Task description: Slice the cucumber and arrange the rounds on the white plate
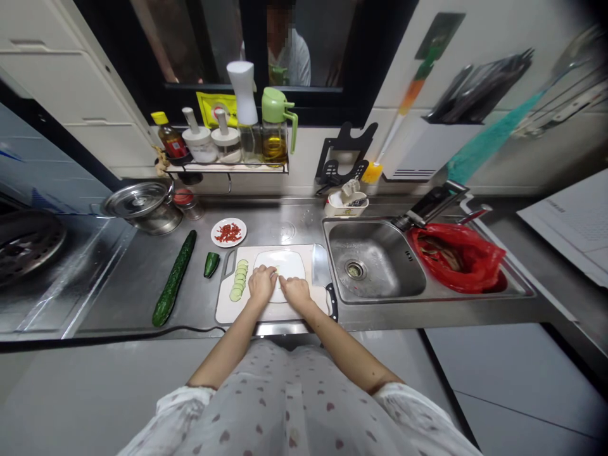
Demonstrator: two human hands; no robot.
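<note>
A white cutting board (223, 310) lies on the steel counter in front of me, with a white plate (287, 263) on it. My left hand (261, 283) and my right hand (295, 291) rest side by side on the near part of the plate, fingers curled together over a small pale piece I cannot make out. A row of cucumber slices (239, 278) lies on the board just left of my left hand. A cleaver (322, 269) lies flat at the board's right edge.
A whole cucumber (173, 278) and a cucumber end (211, 263) lie to the left. A small dish of chopped red chili (228, 232) sits behind. The sink (375, 266) is on the right, with a red bag (456, 256) beside it. A condiment shelf (228, 166) and a lidded pot (140, 204) stand at the back.
</note>
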